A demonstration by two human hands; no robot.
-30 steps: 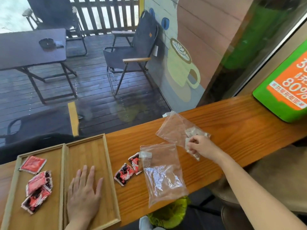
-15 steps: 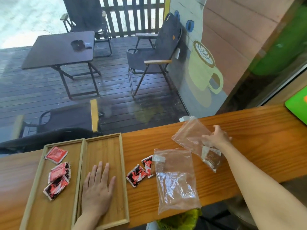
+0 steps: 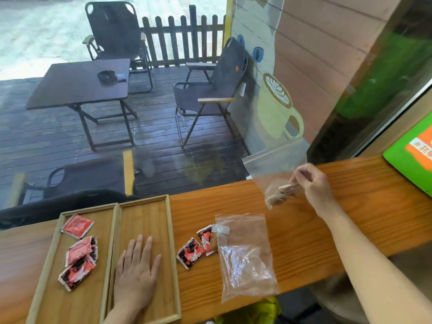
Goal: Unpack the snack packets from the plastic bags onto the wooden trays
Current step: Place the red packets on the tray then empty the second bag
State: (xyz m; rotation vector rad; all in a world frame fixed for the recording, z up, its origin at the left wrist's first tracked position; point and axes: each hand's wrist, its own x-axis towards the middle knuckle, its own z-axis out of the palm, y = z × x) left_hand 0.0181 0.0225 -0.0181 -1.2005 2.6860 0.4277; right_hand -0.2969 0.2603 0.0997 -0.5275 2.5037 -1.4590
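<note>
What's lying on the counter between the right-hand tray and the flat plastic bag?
Head view: two red-and-black snack packets lie between the right tray and the flat bag; one slips under the bag's edge.

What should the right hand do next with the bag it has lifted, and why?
Probably carry the lifted plastic bag over to the right tray and tip it out. The right hand pinches it above the counter, pale packets show inside, and that tray holds only the flat left hand.
</note>
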